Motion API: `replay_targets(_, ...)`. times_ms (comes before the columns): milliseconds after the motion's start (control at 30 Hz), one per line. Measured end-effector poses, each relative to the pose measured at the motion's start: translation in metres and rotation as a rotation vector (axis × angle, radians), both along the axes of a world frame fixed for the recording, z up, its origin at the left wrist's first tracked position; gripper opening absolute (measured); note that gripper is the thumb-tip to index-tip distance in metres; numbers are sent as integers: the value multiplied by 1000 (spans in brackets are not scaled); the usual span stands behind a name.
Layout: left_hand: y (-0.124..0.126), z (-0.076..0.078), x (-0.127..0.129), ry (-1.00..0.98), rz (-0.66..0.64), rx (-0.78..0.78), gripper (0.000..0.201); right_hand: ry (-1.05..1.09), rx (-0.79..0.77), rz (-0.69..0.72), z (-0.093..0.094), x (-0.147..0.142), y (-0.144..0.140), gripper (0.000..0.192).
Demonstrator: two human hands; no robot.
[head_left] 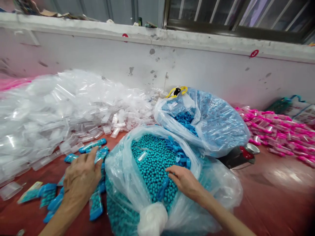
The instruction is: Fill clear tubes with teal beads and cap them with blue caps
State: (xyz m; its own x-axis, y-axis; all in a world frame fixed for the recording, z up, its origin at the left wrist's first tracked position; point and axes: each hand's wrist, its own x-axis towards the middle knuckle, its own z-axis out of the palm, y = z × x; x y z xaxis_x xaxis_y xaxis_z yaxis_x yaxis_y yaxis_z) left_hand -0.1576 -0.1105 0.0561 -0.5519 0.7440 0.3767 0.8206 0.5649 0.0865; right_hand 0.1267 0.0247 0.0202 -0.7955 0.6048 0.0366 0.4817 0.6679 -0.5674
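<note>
My left hand (82, 175) is over a loose pile of small clear packs filled with teal beads and topped with blue caps (95, 206). Its thumb stands apart from the fingers, and nothing shows in its grip. A clear plastic bag (125, 164) full of teal beads (151, 157) lies open in front of me. Above the beads, my right hand (185, 183) is loosely curled, its fingers slightly apart and no object visible between them. Just below its fingertips, a blue cap (162, 190) rests on the beads. More blue caps (182, 159) lie at the bag's right side, and a clear case (142, 156) lies on the beads.
A large heap of clear plastic cases (61, 108) covers the left back. Behind the bead bag lies another bag (216, 121) with blue caps. A dark object with a metal top (252, 148) sits beside it. Pink-capped packs (280, 134) are piled at right, near the wall (197, 68).
</note>
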Motion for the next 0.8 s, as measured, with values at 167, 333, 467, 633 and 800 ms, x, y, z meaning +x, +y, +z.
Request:
replay_targets(167,40,-16,45,-117,-280,-144,35,-283,287,311,-9,-17,-35,11)
replay_targets(333,100,-48,66,-245,-317,-368,30,-324,407,210,-29,-25,-33,2)
replay_targets(467,117,-64,60,-333,-360,-416,19,-390,366,35,-27,-20,-9,5)
replay_targets(633,111,-59,68,-459,-419,-377,21,-331,257,-80,-29,-5,11,29)
replay_targets(800,117,-58,89,-744,-515,-329,30,-314,42,-87,-26,8,24,33)
